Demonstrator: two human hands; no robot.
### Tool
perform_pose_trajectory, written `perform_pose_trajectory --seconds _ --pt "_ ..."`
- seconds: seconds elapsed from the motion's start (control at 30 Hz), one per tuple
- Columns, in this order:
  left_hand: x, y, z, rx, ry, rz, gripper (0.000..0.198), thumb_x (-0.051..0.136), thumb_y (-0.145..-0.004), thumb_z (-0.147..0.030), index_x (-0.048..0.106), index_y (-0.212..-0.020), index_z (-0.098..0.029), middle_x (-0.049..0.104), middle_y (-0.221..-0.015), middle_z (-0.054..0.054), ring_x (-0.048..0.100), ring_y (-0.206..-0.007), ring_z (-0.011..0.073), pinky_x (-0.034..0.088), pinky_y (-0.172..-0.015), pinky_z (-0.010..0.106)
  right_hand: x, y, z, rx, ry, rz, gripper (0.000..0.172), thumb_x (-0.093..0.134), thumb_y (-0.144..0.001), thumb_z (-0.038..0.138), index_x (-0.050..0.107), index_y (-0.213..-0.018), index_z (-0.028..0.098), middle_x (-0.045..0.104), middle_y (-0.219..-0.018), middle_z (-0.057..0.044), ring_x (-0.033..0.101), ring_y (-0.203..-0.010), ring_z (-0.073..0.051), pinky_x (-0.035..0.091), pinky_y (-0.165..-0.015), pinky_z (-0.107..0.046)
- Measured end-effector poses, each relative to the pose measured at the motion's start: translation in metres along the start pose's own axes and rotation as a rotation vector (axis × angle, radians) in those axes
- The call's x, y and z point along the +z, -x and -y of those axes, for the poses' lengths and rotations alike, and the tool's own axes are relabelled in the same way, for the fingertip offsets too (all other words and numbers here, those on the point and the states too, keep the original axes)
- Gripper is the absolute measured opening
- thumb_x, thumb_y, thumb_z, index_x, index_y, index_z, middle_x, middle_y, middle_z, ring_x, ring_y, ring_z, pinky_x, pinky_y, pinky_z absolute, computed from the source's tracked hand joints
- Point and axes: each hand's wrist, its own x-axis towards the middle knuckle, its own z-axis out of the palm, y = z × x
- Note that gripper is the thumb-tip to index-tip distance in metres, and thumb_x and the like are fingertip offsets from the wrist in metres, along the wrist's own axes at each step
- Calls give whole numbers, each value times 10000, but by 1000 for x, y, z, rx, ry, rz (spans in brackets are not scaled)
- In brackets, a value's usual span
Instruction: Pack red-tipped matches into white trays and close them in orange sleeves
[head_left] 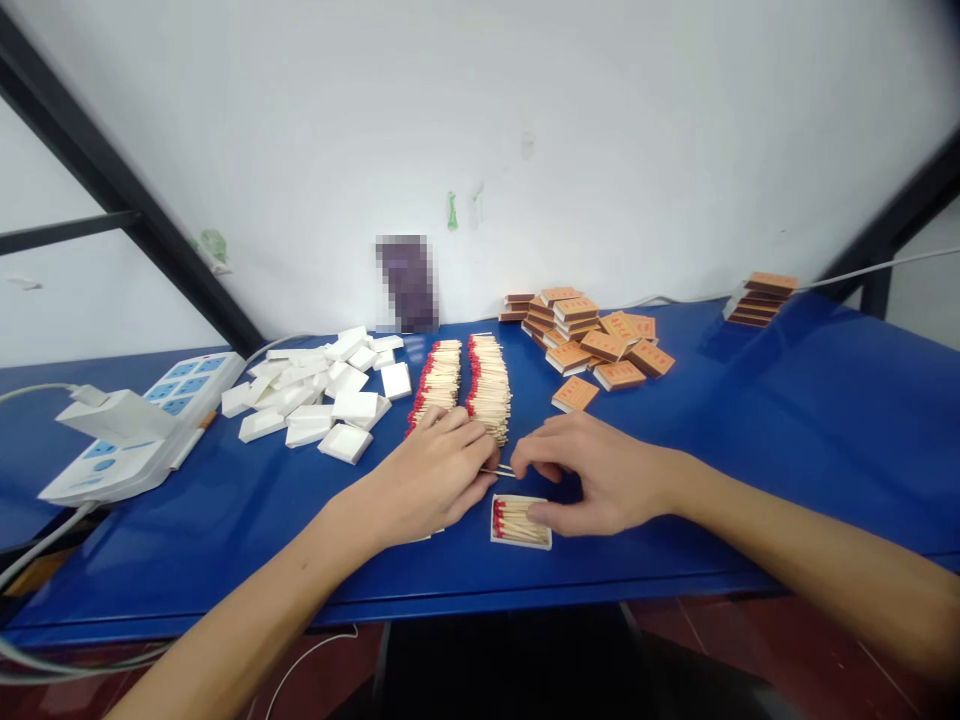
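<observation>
My left hand rests on the blue table at the near end of two rows of red-tipped matches, its fingers curled and pinching a few matchsticks. My right hand meets it from the right, fingertips on the same matchsticks, thumb pressing on a small white tray partly filled with matches. The tray lies flat near the table's front edge, between both hands.
A heap of empty white trays lies to the left. Orange matchbox sleeves are piled behind right, with a small stack further right. A white power strip with cables sits at far left. A white wall stands behind.
</observation>
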Motion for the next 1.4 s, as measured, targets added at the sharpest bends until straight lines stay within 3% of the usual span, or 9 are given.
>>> perform_pose_trajectory --seconds 0.13,0.27,0.63,1.07,1.4 --pt "-2 0 -1 -9 8 6 116 510 -1006 -265 582 -1041 -181 621 -1041 67 507 -931 225 360 -868 373 0 0 1 57 -8 73 449 731 -757 595 619 -921 193 542 -701 37 487 -608 -123 321 -602 -253" --pt "2 0 0 -2 -79 22 156 461 -1025 -255 597 -1047 -183 609 -1041 78 505 -932 230 356 -862 379 0 -2 1 90 -9 163 500 755 -715 631 614 -932 203 530 -697 45 482 -611 -127 315 -591 -249" --pt "2 0 1 13 -91 43 184 432 -1030 -235 588 -963 -163 608 -980 74 503 -915 232 354 -868 392 -1 -1 -1 71 71 98 238 699 -750 365 556 -858 208 537 -671 46 485 -607 -130 288 -584 -262" --pt "-6 1 1 -31 4 -59 141 433 -1035 -237 547 -968 -186 591 -981 43 485 -943 218 353 -902 388 -7 -3 -3 157 93 104 296 719 -766 440 560 -841 202 556 -691 38 490 -600 -128 276 -560 -258" --pt "0 -7 -10 -48 172 34 189 429 -1032 -252 564 -921 -182 619 -958 43 520 -954 216 362 -925 403 5 -7 -6 107 130 9 302 720 -757 443 557 -794 192 556 -646 42 507 -594 -136 301 -616 -277"
